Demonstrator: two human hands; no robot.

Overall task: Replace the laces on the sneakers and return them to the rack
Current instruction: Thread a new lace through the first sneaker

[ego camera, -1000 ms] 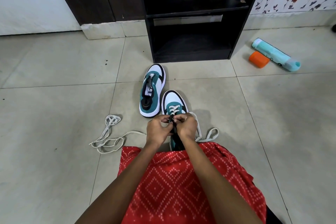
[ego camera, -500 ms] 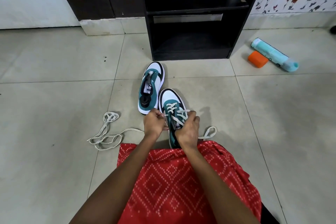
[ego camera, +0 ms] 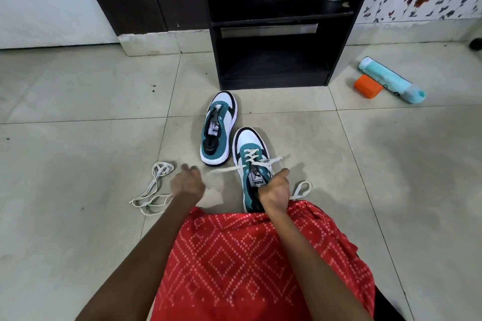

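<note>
Left hand [ego camera: 186,184]: fingers [ego camera: 193,171] curled, blurred by motion, pinching one end of the white lace [ego camera: 257,163] drawn taut toward the frame's left. Right hand [ego camera: 275,191]: fingers curled round the other strand, over the tongue of the near sneaker [ego camera: 247,143] at the centre of the frame.

A second ago both hands met over the eyelets; now the left has swung well away, pulling the lace through. Likely this crossing is being tightened, and the sneaker is about half laced.

The far sneaker [ego camera: 224,104], just above and left, shows no lace. A loose lace [ego camera: 154,190] lies on the floor [ego camera: 78,138] at left. The dark rack [ego camera: 341,55] stands at upper centre.
</note>
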